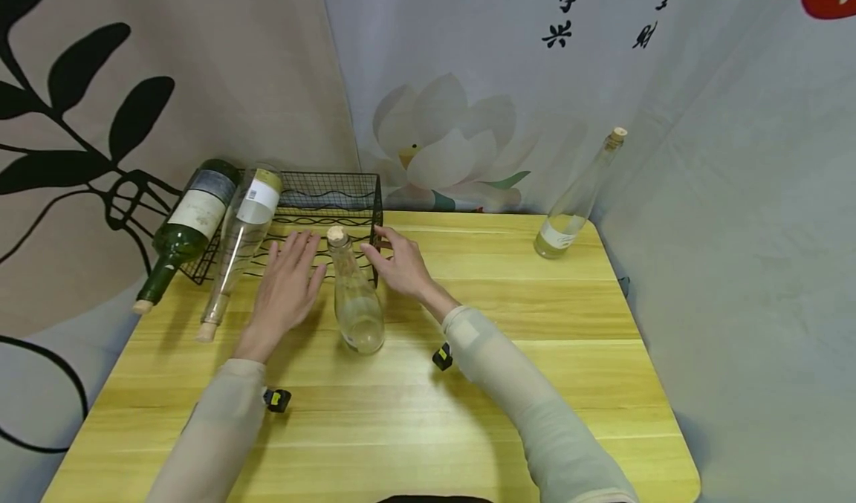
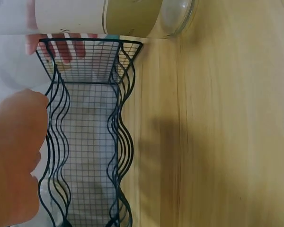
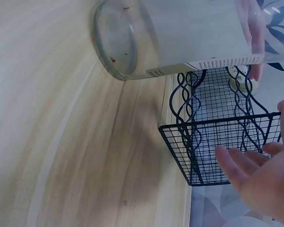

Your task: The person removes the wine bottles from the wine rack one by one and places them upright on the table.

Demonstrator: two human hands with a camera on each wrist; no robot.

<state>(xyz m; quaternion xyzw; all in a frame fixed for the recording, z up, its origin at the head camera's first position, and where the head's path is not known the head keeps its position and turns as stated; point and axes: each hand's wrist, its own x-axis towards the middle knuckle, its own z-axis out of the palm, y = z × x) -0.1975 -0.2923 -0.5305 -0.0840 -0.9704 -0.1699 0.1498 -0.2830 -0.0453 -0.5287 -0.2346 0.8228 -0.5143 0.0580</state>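
Note:
A clear glass bottle (image 1: pixel 359 310) with a cork stands upright on the table, between my two hands and in front of a black wire bottle rack (image 1: pixel 321 219). My left hand (image 1: pixel 284 287) reaches over the rack's front with its fingers extended, nothing gripped. At the rack's right end is my right hand (image 1: pixel 401 265), its fingers loosely bent beside the mesh end panel (image 3: pixel 217 151) in the right wrist view. A green bottle (image 1: pixel 194 217) and another clear bottle (image 1: pixel 244 228) lie on the rack's left part, corked necks pointing towards me.
Another corked clear bottle (image 1: pixel 568 209) stands at the table's back right corner. The wooden table (image 1: pixel 401 429) runs back to a printed cloth (image 1: pixel 455 57) behind the rack. The green bottle's neck reaches past the table's left edge in the head view.

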